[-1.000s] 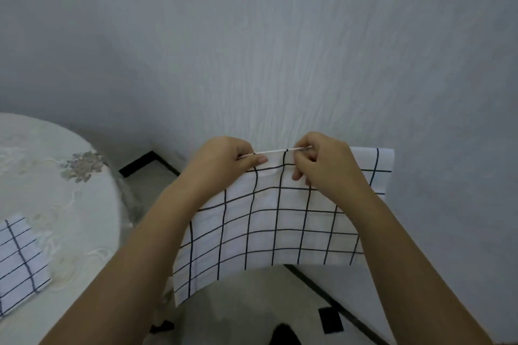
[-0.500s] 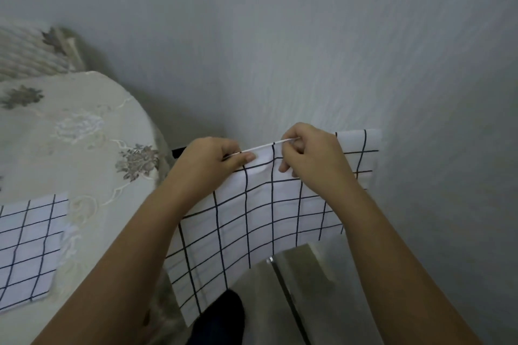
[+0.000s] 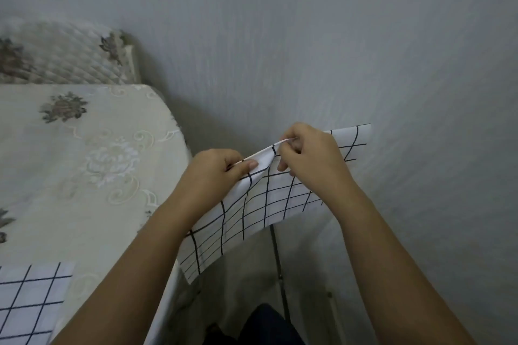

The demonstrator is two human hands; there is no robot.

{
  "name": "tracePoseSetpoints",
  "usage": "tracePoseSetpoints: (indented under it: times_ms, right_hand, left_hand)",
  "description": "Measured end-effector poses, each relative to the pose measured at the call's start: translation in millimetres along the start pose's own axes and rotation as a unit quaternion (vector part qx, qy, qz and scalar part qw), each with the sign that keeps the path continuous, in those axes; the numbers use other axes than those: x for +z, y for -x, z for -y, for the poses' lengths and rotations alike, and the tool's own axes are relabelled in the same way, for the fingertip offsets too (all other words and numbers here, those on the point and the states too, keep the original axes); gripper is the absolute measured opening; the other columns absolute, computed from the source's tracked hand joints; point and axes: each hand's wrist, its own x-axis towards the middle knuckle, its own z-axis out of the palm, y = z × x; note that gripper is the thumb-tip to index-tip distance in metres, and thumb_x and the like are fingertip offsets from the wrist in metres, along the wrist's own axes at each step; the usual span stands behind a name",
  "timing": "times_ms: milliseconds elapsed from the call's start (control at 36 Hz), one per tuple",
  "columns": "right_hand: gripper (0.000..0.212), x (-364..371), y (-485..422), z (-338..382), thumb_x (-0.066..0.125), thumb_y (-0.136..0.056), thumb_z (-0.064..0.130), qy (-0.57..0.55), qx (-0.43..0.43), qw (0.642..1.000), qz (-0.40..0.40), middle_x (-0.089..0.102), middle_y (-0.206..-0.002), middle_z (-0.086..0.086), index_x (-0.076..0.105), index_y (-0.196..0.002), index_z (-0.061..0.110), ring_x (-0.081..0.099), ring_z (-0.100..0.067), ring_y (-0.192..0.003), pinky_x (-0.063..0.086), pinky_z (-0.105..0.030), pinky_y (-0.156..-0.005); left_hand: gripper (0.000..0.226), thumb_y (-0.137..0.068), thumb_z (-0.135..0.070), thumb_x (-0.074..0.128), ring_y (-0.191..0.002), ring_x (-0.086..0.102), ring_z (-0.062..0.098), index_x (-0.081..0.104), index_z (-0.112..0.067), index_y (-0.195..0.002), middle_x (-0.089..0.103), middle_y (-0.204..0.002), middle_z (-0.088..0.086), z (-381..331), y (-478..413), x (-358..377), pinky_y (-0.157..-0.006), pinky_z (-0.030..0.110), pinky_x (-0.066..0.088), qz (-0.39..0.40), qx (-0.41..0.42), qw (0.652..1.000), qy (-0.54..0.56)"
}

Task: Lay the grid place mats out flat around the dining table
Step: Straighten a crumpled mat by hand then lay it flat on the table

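Note:
A white place mat with a black grid (image 3: 269, 204) hangs in the air to the right of the dining table (image 3: 84, 176), off its edge. My left hand (image 3: 215, 171) pinches the mat's top edge between thumb and fingers. My right hand (image 3: 311, 157) pinches the same edge a little further right and higher. The mat droops below both hands and its top right corner sticks out past my right hand. A second grid mat (image 3: 30, 302) lies flat on the table at the lower left, partly cut off by the frame.
The table wears a cream cloth embroidered with flowers. A quilted chair back (image 3: 64, 56) stands behind it. A grey wall (image 3: 336, 36) rises close in front and to the right. Pale floor with a dark strip (image 3: 277, 255) shows below the mat.
My view has swung left, so more of the table and the chair back show. The held mat has tilted, its right side now higher, and both hands keep their pinch.

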Motion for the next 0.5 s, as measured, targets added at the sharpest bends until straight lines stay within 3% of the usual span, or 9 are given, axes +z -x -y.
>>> tracePoseSetpoints:
  times_ms: [250,500]
  right_hand:
    - [0.011,42,-139,35,0.048,-0.089,0.016,0.043,-0.104,0.988,0.108,0.071,-0.070,0.001,0.058,-0.091,0.017,0.065,-0.016,-0.070,0.056,-0.041,-0.073]
    - [0.012,93,-247,86,0.047,-0.087,0.018,0.085,-0.221,0.949,0.209,0.070,-0.075,0.001,0.059,-0.088,0.017,0.063,-0.020,-0.071,0.055,-0.038,-0.065]
  left_hand:
    - [0.048,-0.090,-0.034,0.056,-0.046,0.033,0.011,0.037,-0.018,-0.049,0.032,-0.045,-0.002,58,-76,-26,-0.049,0.028,0.021,-0.090,-0.119,0.989,0.001]
    - [0.051,-0.092,-0.033,0.052,-0.046,0.031,0.011,0.030,-0.020,-0.048,0.030,-0.045,-0.003,108,-126,-50,-0.049,0.028,0.021,-0.188,-0.232,0.954,0.013]
